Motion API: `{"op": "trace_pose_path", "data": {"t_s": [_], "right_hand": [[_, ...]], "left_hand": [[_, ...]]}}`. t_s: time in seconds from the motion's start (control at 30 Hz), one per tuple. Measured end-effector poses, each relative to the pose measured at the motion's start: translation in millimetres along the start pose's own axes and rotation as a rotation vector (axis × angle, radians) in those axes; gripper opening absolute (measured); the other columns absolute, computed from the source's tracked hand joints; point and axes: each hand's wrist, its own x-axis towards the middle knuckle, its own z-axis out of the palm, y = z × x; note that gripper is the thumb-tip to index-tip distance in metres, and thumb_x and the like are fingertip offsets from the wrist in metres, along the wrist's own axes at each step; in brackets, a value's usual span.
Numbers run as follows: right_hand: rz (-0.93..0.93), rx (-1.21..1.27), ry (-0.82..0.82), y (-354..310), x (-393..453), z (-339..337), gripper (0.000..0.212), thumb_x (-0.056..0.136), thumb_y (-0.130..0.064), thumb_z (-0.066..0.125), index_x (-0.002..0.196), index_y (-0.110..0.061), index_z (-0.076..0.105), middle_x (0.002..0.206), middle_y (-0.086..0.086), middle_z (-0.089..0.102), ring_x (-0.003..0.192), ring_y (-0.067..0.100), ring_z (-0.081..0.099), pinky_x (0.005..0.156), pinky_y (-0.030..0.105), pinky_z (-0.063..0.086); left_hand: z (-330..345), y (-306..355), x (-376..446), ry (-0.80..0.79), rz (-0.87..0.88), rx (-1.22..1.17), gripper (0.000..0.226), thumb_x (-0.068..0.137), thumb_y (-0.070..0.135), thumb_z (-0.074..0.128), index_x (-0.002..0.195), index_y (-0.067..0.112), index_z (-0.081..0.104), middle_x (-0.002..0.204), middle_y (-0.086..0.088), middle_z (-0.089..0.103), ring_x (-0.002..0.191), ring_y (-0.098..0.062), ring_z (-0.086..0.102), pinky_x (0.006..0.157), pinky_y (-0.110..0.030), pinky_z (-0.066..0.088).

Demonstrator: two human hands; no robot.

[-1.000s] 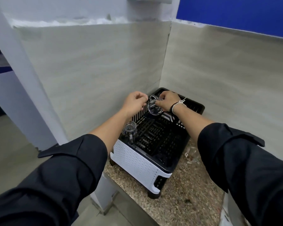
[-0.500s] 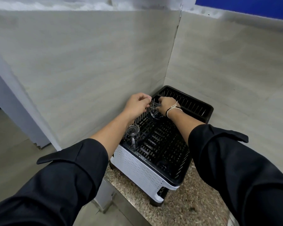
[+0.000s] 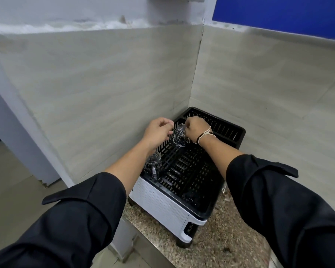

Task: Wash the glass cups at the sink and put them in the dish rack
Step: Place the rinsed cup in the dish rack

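A speckled granite desk [image 3: 220, 240] fills the corner where two pale grey tiled walls [image 3: 108, 89] meet, a blue panel [image 3: 278, 12] showing above the right-hand one. At the desk's far corner stands a dish rack [image 3: 162, 206], black basket over a white perforated base. Over its far left edge the right hand [image 3: 196, 129] and left hand [image 3: 159, 130], both in black sleeves, each keep a curled grip on one glass cup [image 3: 180, 136] held between them. A second glass cup [image 3: 153, 165] sits at the rack's near left corner, partly behind the left forearm. No writing or brand is legible. Something clear beside the rack's right side, behind the right sleeve, is too hidden to identify.
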Motion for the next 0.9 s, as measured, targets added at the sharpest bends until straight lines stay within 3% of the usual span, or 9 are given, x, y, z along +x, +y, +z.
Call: {"op": "trace_pose_path", "data": {"t_s": [0.2,0.37,0.53,0.8,0.9], "right_hand": [[0.101,0.288,0.162,29.4,-45.8,-51.5,0.019,0.083,-0.021,0.067,0.099,-0.012,0.074,0.101,0.006,0.074,0.094,0.024,0.067,0.083,0.029,0.049],[0.225,0.472,0.280,74.1,-119.8,-107.7,0.013,0.085,-0.024,0.068,0.095,-0.018,0.073,0.095,-0.004,0.074,0.088,0.014,0.067,0.078,0.023,0.046],[0.363,0.618,0.380,137.8,-215.9,-146.6,0.010,0.081,-0.029,0.067,0.086,-0.022,0.073,0.087,-0.011,0.073,0.083,0.013,0.070,0.086,0.041,0.058],[0.612,0.693,0.483,272.3,-376.0,-162.0,0.018,0.078,-0.036,0.066,0.083,-0.019,0.071,0.081,-0.009,0.070,0.091,0.023,0.070,0.089,0.050,0.057],[0.695,0.724,0.477,330.9,-425.8,-155.2,0.019,0.073,-0.041,0.065,0.078,-0.022,0.068,0.077,-0.006,0.069,0.084,0.025,0.069,0.089,0.052,0.056]], "left_hand": [[29.3,26.5,-12.9,-0.049,0.043,-0.021,0.009,0.102,0.015,0.060,0.100,0.016,0.068,0.107,-0.009,0.069,0.088,-0.015,0.064,0.072,-0.026,0.054],[88.5,58.0,-38.3,-0.169,0.088,-0.024,0.013,0.102,0.015,0.058,0.095,0.021,0.067,0.104,-0.005,0.070,0.089,-0.014,0.067,0.078,-0.030,0.054],[171.3,69.4,-79.3,-0.323,0.106,-0.015,0.009,0.101,0.018,0.061,0.101,0.016,0.069,0.108,-0.007,0.073,0.092,-0.018,0.070,0.081,-0.034,0.057],[350.3,43.6,-171.3,-0.593,0.058,0.012,0.010,0.101,0.017,0.060,0.095,0.019,0.067,0.103,-0.003,0.073,0.087,-0.017,0.069,0.073,-0.029,0.055],[419.9,22.3,-207.3,-0.639,0.013,0.014,0.013,0.101,0.014,0.060,0.091,0.020,0.067,0.100,-0.004,0.072,0.086,-0.018,0.068,0.070,-0.028,0.054]]}}
